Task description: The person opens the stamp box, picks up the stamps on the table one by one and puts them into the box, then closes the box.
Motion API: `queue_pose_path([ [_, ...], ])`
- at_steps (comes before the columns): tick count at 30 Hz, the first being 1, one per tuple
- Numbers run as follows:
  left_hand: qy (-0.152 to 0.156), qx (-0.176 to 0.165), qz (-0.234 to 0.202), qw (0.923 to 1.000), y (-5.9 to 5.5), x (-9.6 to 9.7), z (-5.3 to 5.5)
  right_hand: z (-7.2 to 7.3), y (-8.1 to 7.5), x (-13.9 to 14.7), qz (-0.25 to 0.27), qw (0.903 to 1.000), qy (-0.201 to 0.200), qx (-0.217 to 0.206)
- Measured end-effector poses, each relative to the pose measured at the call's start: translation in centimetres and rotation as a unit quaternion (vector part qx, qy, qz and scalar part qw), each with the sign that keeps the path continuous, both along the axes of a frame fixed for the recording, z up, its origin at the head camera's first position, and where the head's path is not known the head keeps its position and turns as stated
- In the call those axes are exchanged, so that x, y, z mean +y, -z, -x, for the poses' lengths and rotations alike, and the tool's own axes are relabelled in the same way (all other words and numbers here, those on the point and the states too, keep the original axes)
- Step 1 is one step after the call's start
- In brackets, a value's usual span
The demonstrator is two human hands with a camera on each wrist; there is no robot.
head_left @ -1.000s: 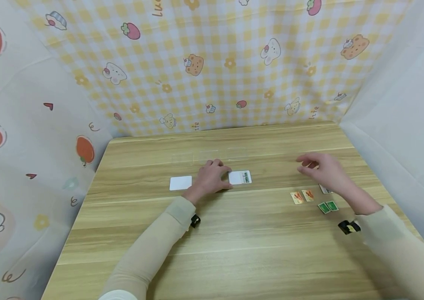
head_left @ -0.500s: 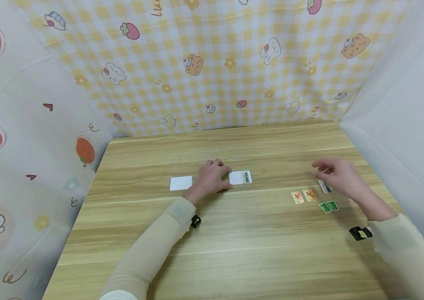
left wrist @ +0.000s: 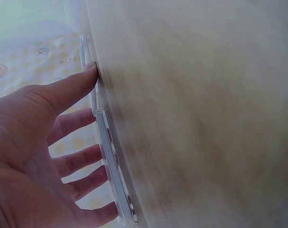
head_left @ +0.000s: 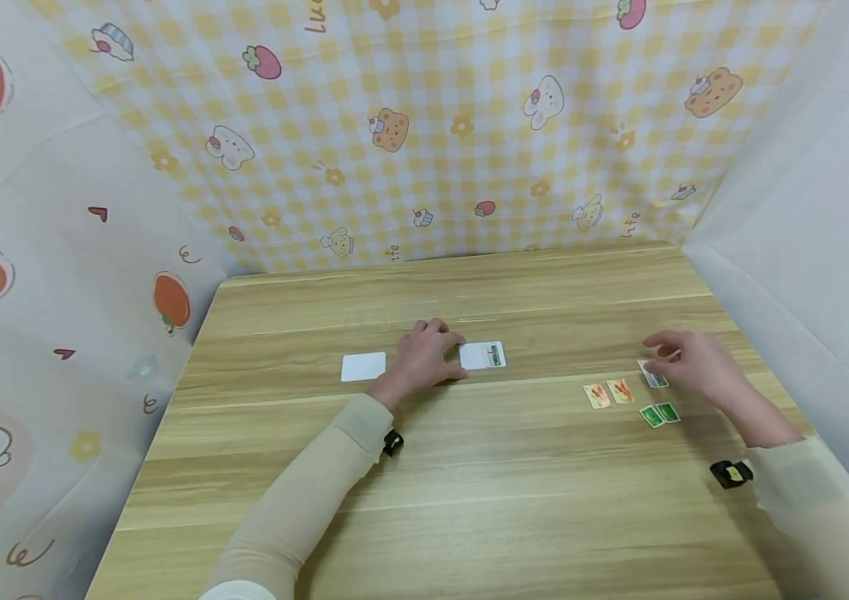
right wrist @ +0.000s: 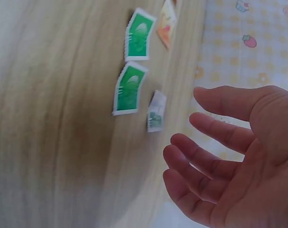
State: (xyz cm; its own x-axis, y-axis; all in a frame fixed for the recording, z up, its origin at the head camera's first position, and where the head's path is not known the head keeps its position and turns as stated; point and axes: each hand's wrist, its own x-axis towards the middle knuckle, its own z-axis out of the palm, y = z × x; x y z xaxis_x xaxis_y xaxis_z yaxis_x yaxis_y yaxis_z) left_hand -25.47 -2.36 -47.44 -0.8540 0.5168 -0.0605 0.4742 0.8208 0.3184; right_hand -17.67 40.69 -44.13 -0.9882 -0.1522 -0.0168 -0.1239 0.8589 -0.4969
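Note:
My left hand rests on the table and grips the left end of a white card, thumb at its near edge and forefinger at its far edge. A small stamp with a green picture shows at the card's right end. In the left wrist view the thumb tip meets the edge, and the other fingers reach behind a clear-edged flat piece. My right hand hovers over a pale landscape stamp, its fingers loosely bent and holding nothing; the stamp lies flat apart from them.
Two orange stamps lie left of the pale one, with two green stamps nearer the front. Another white card sits left of my left hand. Clear flat pieces line the back, before a checked curtain.
My right hand has moved to the right and slightly nearer, and now hangs over the pale stamp. The left hand and its card have stayed put.

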Motion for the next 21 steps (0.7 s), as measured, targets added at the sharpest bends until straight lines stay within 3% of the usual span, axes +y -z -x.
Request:
queue_pose_path([
  [10,0.0,0.003,0.0,1.0,0.0,0.1,-0.1,-0.3,0.8,0.4,-0.026,0.9988,0.015,-0.039],
  [21,0.0,0.01,-0.001,1.0,0.1,0.1,0.0,-0.2,1.3,0.4,-0.048,0.998,0.016,-0.037],
])
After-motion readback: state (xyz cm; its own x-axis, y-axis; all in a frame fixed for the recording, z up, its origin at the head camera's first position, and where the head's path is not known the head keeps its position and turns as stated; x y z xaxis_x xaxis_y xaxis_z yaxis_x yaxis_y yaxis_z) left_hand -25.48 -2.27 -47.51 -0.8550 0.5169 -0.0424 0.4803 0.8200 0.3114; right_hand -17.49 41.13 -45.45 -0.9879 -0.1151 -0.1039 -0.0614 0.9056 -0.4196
